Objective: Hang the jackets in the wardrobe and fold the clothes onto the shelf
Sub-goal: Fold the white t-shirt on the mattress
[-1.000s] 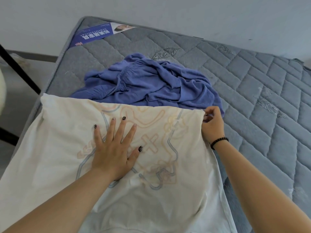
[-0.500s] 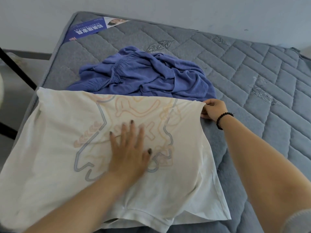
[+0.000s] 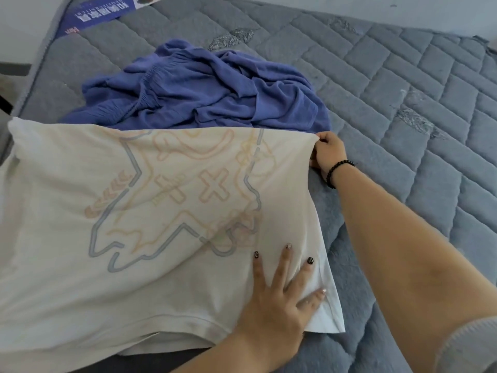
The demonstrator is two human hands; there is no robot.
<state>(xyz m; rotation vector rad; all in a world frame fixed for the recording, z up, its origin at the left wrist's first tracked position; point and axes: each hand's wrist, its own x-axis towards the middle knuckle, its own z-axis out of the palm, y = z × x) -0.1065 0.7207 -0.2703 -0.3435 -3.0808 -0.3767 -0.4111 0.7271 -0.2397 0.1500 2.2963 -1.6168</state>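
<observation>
Two hands on white shirt [image 3: 161, 211]: left hand [image 3: 279, 300] flat, right hand [image 3: 326, 152] pinching corner.

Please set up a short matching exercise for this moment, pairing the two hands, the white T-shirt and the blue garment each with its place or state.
Things:
1. left hand
2. right hand
3. white T-shirt
4. blue garment

Places or states:
A. lies crumpled in a heap on the mattress, beyond the shirt
B. pinches the shirt's far right corner
C. lies spread out flat, with a printed design showing
D. presses flat on the shirt near its right edge, fingers spread

Pairs: 1-D, 2-B, 3-C, 4-A
</observation>
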